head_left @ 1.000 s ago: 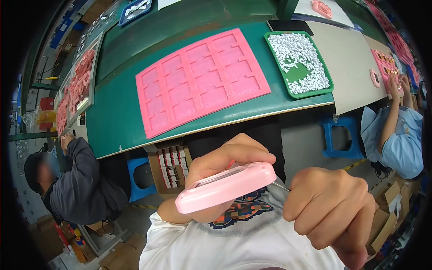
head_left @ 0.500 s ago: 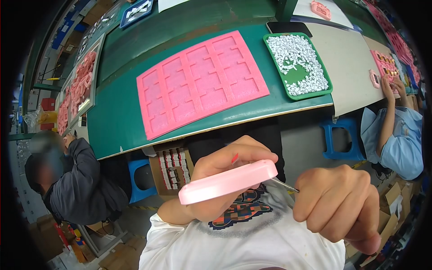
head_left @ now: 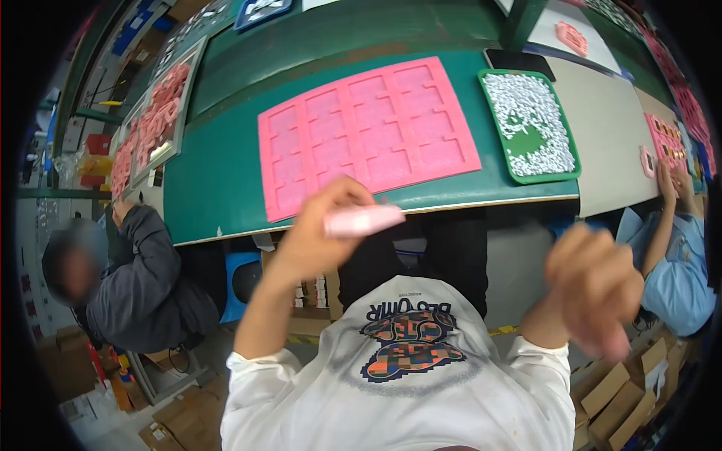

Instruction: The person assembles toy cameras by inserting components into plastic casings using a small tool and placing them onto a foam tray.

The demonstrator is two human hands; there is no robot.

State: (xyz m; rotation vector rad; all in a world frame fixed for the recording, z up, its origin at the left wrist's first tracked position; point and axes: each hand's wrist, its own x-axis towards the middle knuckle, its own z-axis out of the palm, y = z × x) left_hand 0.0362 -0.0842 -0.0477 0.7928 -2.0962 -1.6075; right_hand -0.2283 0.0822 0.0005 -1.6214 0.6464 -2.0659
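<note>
Left hand [head_left: 314,225] closed on pink case [head_left: 364,222], case sticking out from under curled fingers toward right hand [head_left: 594,282], near table [head_left: 197,180] edge. Right hand curled, blurred; can't tell contents.

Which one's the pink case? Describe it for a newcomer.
Start at the green table and find the big pink tray with rows of recesses. Just off its near edge, the left hand holds the small case. It's paler than the tray, smooth-looking, and held up instead of lying flat.
</note>
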